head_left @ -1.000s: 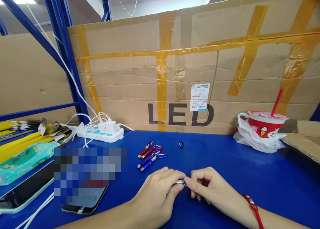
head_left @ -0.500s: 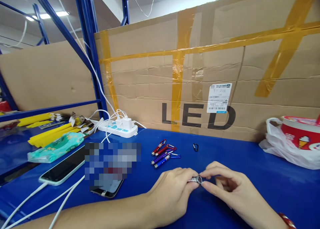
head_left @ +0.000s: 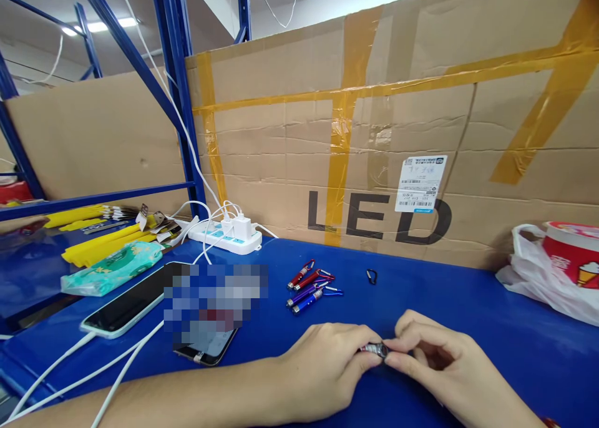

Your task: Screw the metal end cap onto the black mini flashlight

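- Gripping one silver cylinder (head_left: pixel 373 349): your left hand (head_left: pixel 325 369); your right hand (head_left: pixel 440 360) pinches its end, well off the worktop's (head_left: pixel 412 300) back edge.
- Nearer that edge: four coloured tubes (head_left: pixel 307 302), two red; one black carabiner (head_left: pixel 371 276).

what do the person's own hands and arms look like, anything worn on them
Both the left hand and the right hand are bare, with no gloves, and no rings show. No sleeve shows on either forearm. A bit of a red band shows at the right wrist, mostly cut off by the picture's lower edge; the left wrist has nothing on it.
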`<state>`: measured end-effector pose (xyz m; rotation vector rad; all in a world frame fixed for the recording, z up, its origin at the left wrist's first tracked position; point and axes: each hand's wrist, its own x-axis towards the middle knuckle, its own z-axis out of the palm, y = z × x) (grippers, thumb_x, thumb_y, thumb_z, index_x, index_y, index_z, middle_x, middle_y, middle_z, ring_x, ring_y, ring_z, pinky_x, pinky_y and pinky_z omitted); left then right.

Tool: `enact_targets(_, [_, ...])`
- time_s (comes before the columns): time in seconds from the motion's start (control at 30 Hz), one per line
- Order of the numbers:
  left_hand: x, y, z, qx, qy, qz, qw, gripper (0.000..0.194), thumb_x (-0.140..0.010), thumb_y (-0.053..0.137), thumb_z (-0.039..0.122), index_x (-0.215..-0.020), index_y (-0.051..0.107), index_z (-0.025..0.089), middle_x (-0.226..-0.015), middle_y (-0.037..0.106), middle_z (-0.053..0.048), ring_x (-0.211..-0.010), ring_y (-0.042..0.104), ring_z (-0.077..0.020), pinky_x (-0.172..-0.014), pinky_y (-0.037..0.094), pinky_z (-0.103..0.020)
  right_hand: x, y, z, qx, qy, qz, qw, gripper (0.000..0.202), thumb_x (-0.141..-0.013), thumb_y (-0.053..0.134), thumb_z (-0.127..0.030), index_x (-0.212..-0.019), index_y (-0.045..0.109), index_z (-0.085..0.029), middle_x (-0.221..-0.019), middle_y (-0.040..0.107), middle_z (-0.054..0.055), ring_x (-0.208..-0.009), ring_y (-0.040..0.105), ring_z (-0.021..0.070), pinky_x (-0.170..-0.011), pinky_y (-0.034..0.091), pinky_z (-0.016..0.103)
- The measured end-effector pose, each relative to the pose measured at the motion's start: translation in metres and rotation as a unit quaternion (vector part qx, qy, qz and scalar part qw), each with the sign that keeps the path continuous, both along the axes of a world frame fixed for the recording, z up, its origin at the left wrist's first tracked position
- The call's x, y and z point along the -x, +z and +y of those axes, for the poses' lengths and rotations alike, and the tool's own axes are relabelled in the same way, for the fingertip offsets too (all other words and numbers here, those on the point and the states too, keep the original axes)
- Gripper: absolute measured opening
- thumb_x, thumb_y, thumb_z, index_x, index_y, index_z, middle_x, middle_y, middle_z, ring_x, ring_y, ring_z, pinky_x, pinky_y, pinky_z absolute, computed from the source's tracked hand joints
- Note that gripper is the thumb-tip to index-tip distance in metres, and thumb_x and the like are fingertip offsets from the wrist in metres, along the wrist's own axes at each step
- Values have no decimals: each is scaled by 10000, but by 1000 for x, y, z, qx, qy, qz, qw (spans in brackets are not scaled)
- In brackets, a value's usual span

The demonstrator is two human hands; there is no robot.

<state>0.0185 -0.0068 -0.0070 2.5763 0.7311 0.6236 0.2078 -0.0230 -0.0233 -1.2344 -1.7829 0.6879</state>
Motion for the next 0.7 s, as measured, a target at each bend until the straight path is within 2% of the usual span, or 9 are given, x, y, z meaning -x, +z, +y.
enact_targets(0.37, [-1,0,1,1,-3,16,1000,187,-909,371,172,-952,552,182,-894,630,-19,-823,589,-143,-748,433,-200,3,3,0,38,0,0,999,273,-660,644,-412,-544,592,-170,-609,461,-18,-463,333,72,-441,274,212])
enact_targets(0.7, [-1,-1,-1,11,7,18,1000,193,-910,377,194,-986,554,202,-912,633,-10,-842,589,-142,-756,438,-208,3,5,-1,72,5,0,997,290,-662,634,-416,-540,571,-160,-582,443,-33,-450,284,61,-437,231,217])
